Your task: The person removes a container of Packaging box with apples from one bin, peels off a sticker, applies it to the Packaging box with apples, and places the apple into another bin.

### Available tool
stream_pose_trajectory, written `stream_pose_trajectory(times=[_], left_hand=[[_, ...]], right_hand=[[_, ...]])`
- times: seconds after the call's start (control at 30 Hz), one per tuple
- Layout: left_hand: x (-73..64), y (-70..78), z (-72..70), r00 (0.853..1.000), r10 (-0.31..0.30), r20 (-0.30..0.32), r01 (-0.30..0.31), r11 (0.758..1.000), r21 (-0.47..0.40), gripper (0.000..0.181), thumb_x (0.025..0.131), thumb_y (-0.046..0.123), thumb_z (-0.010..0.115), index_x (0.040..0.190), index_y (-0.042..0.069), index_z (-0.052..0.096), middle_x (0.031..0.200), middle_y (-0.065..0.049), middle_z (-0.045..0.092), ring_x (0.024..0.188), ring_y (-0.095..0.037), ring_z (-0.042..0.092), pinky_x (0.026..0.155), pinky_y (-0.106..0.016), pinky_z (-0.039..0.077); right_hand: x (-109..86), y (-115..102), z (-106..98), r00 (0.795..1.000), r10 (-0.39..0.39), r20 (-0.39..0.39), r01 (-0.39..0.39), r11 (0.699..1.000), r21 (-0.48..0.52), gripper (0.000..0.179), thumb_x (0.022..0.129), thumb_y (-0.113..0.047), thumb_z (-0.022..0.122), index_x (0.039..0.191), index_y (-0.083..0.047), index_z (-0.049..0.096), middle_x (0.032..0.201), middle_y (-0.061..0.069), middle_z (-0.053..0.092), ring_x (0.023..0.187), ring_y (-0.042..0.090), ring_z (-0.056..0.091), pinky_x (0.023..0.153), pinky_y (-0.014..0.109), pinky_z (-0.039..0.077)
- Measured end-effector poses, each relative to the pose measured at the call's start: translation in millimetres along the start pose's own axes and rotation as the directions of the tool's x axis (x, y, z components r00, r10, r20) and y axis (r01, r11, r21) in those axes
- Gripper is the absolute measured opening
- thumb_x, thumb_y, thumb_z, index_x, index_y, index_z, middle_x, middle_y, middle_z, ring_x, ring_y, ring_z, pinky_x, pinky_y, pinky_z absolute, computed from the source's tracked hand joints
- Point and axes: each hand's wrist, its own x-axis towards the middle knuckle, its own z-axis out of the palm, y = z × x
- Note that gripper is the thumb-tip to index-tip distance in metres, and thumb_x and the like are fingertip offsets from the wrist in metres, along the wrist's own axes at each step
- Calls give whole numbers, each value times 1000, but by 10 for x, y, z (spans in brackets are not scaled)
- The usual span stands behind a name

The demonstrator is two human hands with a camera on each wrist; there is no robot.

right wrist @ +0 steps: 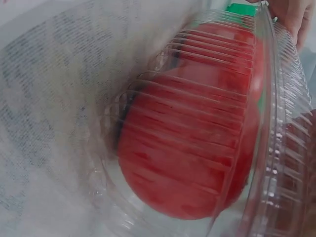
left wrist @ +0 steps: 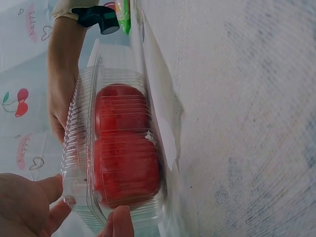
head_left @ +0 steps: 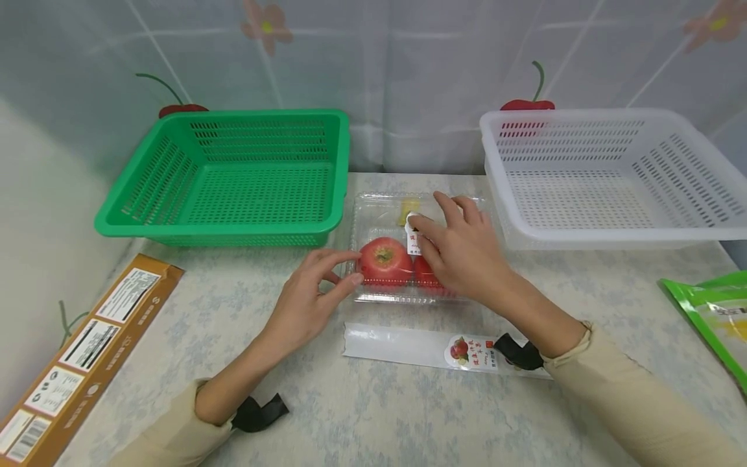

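Observation:
A clear plastic clamshell box [head_left: 379,217] with ridged sides stands on the table. Two red apples lie in it; the left apple [head_left: 385,259] is plain to see, the other is partly covered. My left hand [head_left: 300,301] holds the box's left side, thumb and fingertips at its front corner. Over the lid, the fingertips of my right hand [head_left: 467,250] press on a small white sticker [head_left: 414,241] with red print; its right part is hidden under them. A yellow patch [head_left: 408,209] shows through the lid behind it. In the right wrist view, a red apple [right wrist: 182,153] fills much of the box.
A white backing strip [head_left: 397,344] with an apple sticker [head_left: 461,351] lies in front of the box. A green basket [head_left: 257,237] stands behind left, a white basket [head_left: 607,237] behind right. A long brown carton [head_left: 111,340] lies at left, a green bag [head_left: 700,311] at right.

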Motion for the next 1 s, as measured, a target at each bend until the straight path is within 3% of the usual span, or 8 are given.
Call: stream_pose_trajectory(times=[0.2, 0.6, 0.8, 1.0], left_hand=[[14, -5, 12, 1000, -11, 6, 11, 1000, -15, 36, 96, 29, 67, 130, 18, 64, 133, -7, 52, 92, -19, 63, 65, -35, 52], [20, -13, 9, 1000, -22, 9, 23, 999, -31, 36, 96, 32, 67, 130, 20, 65, 132, -5, 52, 94, -20, 63, 67, -35, 52], [17, -15, 3, 1000, -23, 6, 23, 999, -36, 36, 96, 31, 67, 130, 20, 65, 132, -5, 53, 93, -19, 63, 67, -35, 52], [12, -21, -3, 1000, -30, 6, 30, 999, -38, 36, 96, 31, 67, 130, 20, 65, 132, -5, 53, 94, -19, 63, 68, -36, 53]], right_hand=[[-8, 23, -55, 985, 81, 152, -70, 995, -77, 46, 104, -33, 37, 147, -23, 48, 157, 24, 21, 144, 46, 8, 110, 68, 8], [-9, 92, -149, 949, 54, 310, -50, 999, -21, 56, 105, -42, 39, 156, -19, 32, 162, 21, 8, 147, 42, 2, 113, 63, -1], [-16, 128, -187, 949, 20, 313, -27, 1000, 16, 54, 105, -35, 39, 154, -15, 34, 162, 20, 8, 147, 43, 2, 113, 63, -1], [-23, 173, -144, 987, -23, 159, 9, 996, 84, 47, 98, -29, 57, 138, -4, 57, 154, 25, 32, 142, 46, 22, 111, 67, 11]])
